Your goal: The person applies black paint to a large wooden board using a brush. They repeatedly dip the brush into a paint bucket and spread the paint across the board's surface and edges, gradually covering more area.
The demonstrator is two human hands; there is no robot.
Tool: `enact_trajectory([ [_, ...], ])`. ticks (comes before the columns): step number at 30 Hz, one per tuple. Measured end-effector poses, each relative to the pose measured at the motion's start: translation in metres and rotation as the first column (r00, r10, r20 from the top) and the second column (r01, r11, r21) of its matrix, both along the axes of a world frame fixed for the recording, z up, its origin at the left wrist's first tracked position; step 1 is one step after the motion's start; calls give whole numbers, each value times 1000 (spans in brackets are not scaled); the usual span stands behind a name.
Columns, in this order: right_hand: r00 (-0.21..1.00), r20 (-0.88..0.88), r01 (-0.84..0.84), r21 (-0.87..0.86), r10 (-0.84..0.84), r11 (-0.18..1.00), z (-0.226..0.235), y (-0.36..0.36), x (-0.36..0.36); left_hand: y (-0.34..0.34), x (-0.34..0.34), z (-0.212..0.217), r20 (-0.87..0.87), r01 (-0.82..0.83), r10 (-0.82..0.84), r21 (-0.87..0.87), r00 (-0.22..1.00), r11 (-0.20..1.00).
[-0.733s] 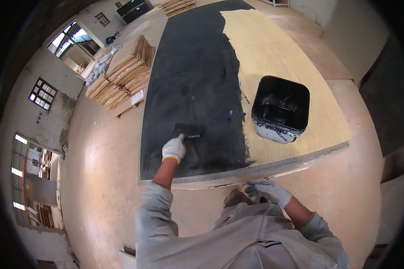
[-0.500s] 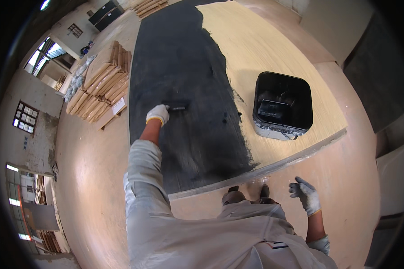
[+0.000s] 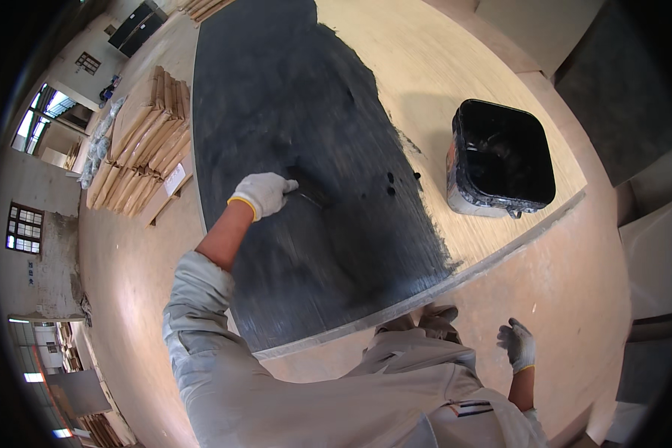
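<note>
My left hand (image 3: 263, 194), in a white glove with a yellow cuff, is closed round the handle of a flat black spreading tool (image 3: 310, 193). The tool lies against the wet black coating (image 3: 291, 246) that covers the left part of a large pale wooden panel (image 3: 425, 60). Blackness of tool and coating hides whether its edge is a blade or bristles. Out over the floor, beyond the panel's near edge, my right hand (image 3: 518, 346) hangs gloved, its fingers apart and holding nothing. A black-lined bucket (image 3: 474, 196) stands on the bare wood, dark coating inside.
Several dark drops (image 3: 390, 184) lie near the coating's ragged right border. Left of the panel stands a stack of brown wrapped bundles (image 3: 138, 149) on the floor. Large dark boards (image 3: 612, 89) lean at the right. My feet are at the panel's near edge.
My left hand has drawn the tool nearer to me, and the tool has turned slantwise. My right hand has dropped lower. The view has shifted, and the bucket appears farther right.
</note>
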State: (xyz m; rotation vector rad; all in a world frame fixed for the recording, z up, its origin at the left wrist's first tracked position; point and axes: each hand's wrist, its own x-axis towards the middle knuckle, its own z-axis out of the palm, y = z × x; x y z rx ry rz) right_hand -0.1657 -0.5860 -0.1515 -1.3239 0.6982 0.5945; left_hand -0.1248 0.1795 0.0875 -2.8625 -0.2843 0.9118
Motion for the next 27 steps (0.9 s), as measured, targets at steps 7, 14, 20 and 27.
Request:
enact_trajectory([
  [7,994,98,-64,59,58,996,16,24,13,30,10,-5,62,71,-66,-76,996,995],
  [14,999,42,4,107,-9,994,18,19,-15,126,57,-28,199,-315,317,-44,927,948],
  [20,997,73,28,5,-28,1000,30,9,-38,152,102,-32,72,-194,202,-101,977,976],
  [27,998,58,35,49,-38,998,13,10,-49,167,96,-32,52,-247,253,-101,966,964],
])
